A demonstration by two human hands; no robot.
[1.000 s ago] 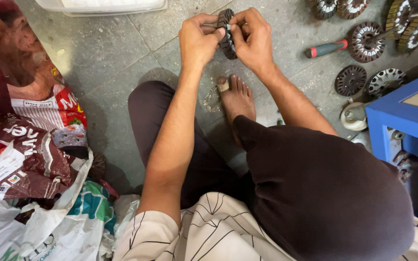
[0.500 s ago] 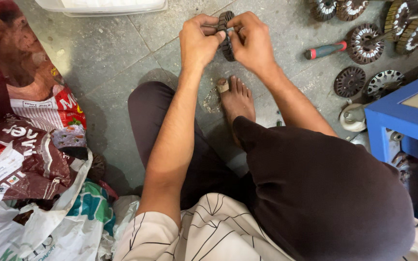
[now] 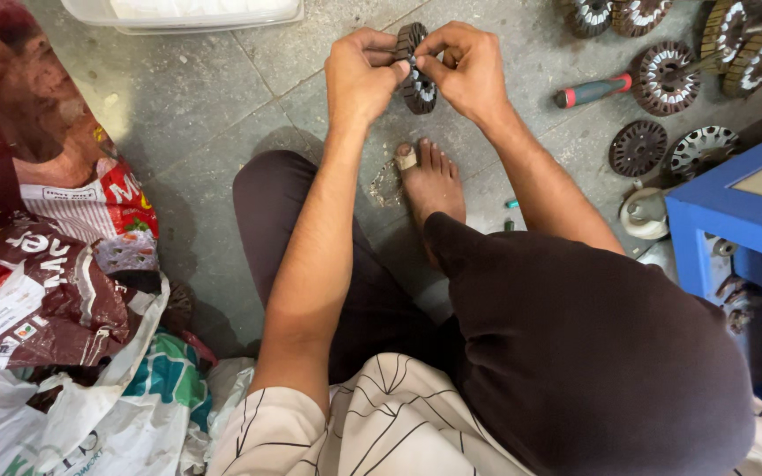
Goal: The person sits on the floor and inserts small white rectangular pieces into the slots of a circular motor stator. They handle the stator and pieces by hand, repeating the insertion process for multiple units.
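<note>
Left hand [image 3: 362, 78] and right hand [image 3: 467, 70] meet above the floor [image 3: 222, 132], fingers of both clamped on a dark toothed metal ring [image 3: 416, 70]. Right of them lie a red-handled screwdriver [image 3: 594, 90] and more rings [image 3: 663, 78].

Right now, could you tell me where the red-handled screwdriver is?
The red-handled screwdriver lies on the floor, upper right in the head view, right of the right hand, beside the round stator cores.

- I'm wearing the one camera on my head, looking steeply down from close range.
- It's taking in my knees, forearms and the grey floor [image 3: 213, 115] beyond.
</note>
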